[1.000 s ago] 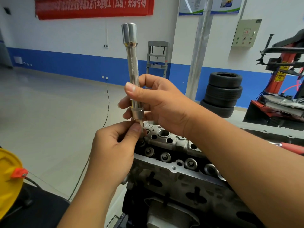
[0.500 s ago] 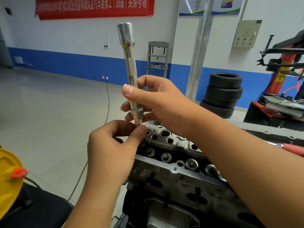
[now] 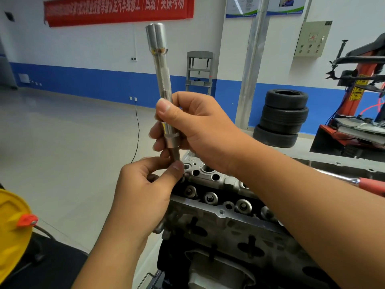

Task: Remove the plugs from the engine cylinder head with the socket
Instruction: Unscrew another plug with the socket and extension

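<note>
A long chrome socket extension [image 3: 161, 65] stands nearly upright above the grey engine cylinder head [image 3: 210, 224]. My right hand [image 3: 200, 130] grips its lower part, just above the small socket [image 3: 172, 141]. A dark plug [image 3: 175, 155] sticks out below the socket. My left hand [image 3: 145, 192] pinches the plug's lower end between thumb and fingers, right over the head's near corner. Round plugs and open bores line the head's top.
A red-handled tool [image 3: 370, 184] lies on the engine at the right. A yellow reel [image 3: 12, 232] sits at the lower left. Stacked tyres [image 3: 281, 117], a metal post [image 3: 250, 63] and a red tyre machine [image 3: 358, 84] stand behind. A black cable [image 3: 138, 126] runs across the floor.
The extension has tilted a little to the left at its top. The plug now shows further out of the socket, with my left hand lower on it.
</note>
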`<action>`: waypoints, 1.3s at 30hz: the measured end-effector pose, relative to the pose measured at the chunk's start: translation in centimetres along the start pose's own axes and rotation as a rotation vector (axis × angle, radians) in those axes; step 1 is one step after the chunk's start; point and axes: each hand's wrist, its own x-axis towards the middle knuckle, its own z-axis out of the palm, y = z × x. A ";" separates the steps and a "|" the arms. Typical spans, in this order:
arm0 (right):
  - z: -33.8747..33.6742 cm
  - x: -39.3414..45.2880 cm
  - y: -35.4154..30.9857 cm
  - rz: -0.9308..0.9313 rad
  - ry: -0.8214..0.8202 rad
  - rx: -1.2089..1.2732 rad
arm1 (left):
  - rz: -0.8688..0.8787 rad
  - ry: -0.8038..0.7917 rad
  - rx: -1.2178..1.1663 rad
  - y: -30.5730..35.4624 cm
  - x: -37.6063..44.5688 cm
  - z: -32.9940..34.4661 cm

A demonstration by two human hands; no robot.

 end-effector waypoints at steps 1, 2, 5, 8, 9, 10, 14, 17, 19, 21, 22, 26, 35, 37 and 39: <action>0.0 0.1 -0.1 -0.018 0.018 0.017 | -0.003 -0.006 -0.002 0.0 0.0 0.0; 0.0 0.2 -0.2 -0.035 0.039 0.040 | -0.007 -0.021 -0.005 0.1 -0.1 0.0; -0.2 0.5 -0.5 -0.080 0.097 0.095 | -0.013 -0.056 -0.012 0.4 -0.2 -0.2; -0.2 0.5 -0.6 -0.107 0.117 0.108 | -0.017 -0.061 0.014 0.4 -0.3 -0.4; -0.3 0.5 -0.7 -0.116 0.122 0.110 | -0.018 -0.062 0.023 0.5 -0.3 -0.4; -0.3 0.5 -0.8 -0.124 0.126 0.114 | -0.018 -0.061 0.035 0.5 -0.3 -0.4; -0.4 0.4 -1.2 -0.150 0.126 0.142 | 0.035 -0.003 0.122 0.4 -0.2 0.0; -0.4 0.2 -1.6 -0.154 0.113 0.185 | 0.100 0.021 0.183 0.6 -0.1 0.2; -0.4 0.1 -1.8 -0.158 0.104 0.200 | 0.125 0.013 0.209 0.8 0.0 0.2; -0.3 0.0 -2.0 -0.169 0.099 0.206 | 0.137 0.011 0.218 0.8 -0.1 0.2; -0.3 0.1 -2.1 -0.173 0.098 0.209 | 0.142 0.014 0.225 0.8 -0.1 0.2; -0.3 0.0 -2.3 -0.163 0.106 0.209 | 0.155 0.015 0.263 1.0 -0.1 0.3; -0.2 0.0 -2.3 -0.068 0.115 0.174 | 0.189 0.046 0.335 1.0 -0.1 0.5; -0.3 0.1 -2.3 -0.052 0.097 0.163 | 0.181 0.048 0.346 1.2 -0.2 0.5; -0.4 0.1 -2.3 -0.043 0.083 0.150 | 0.177 0.054 0.357 1.3 -0.3 0.6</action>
